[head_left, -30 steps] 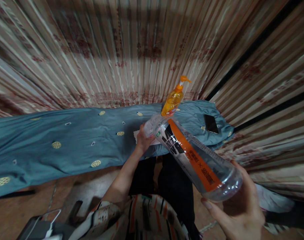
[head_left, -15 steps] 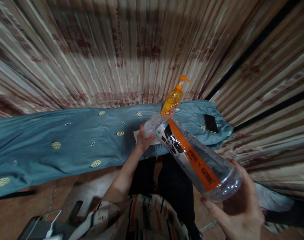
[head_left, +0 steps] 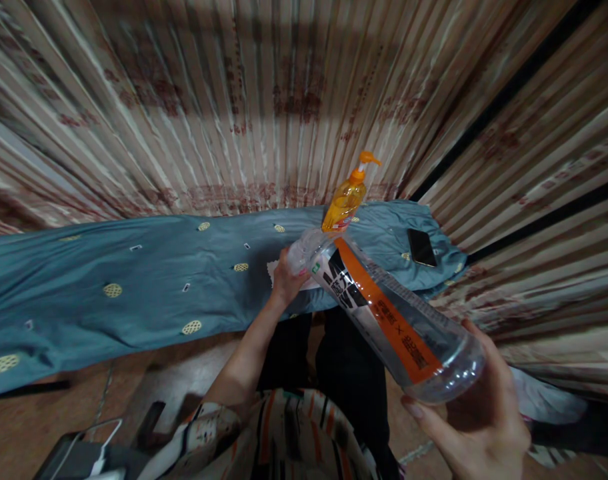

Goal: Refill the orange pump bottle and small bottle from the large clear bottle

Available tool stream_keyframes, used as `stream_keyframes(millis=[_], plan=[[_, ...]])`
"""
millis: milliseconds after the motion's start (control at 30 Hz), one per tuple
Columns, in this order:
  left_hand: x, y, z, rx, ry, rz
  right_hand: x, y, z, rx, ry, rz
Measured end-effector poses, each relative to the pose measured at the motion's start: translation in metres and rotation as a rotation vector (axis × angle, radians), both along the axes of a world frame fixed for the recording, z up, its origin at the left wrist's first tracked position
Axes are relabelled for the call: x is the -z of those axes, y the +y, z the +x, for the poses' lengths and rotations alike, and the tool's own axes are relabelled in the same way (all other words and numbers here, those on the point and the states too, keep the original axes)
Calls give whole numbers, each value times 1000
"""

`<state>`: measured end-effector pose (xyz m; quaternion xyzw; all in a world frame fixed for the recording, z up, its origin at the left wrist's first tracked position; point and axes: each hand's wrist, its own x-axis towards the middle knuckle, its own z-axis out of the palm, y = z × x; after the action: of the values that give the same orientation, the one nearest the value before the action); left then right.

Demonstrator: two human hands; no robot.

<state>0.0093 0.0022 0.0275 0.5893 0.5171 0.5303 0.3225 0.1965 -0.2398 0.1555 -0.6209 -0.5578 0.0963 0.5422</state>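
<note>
- R hand [head_left: 477,413] grips base of clear drink bottle [head_left: 384,313], tilted over lap, near blue-cloth table [head_left: 134,287].
- L hand [head_left: 287,277] fingers closed round its cap end; prob. twisting cap.
- Next needs firm base grip.

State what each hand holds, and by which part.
Both hold one clear plastic bottle: the right hand cups its base, the left hand grips its neck end.

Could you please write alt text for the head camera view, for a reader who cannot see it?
A person holds a tilted clear plastic bottle with an orange label, right hand cupping its base, left hand gripping its neck. Behind, an orange pump bottle and a dark phone rest on a teal cloth before striped curtains.
</note>
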Motion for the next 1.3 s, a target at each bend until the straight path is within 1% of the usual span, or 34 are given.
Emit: stream_keyframes(millis=[167, 333, 500, 733, 1000, 1100, 1300], plan=[[1, 0, 0, 5, -1, 10, -3, 1, -1, -32, -21, 16], [1, 0, 1, 4, 16, 12, -4, -1, -4, 3, 37, 15], [3, 1, 1, 6, 32, 25, -6, 1, -6, 15, 24, 21], [6, 1, 1, 9, 18, 29, -1, 0, 0, -26, -23, 12], [3, 1, 0, 10, 15, -4, -1, -2, -2, -3, 24, 11], [3, 1, 0, 21, 18, -8, 1, -3, 1, -32, 0, 4], [1, 1, 0, 18, 12, -22, 6, -4, 4, -18, 8, 3]])
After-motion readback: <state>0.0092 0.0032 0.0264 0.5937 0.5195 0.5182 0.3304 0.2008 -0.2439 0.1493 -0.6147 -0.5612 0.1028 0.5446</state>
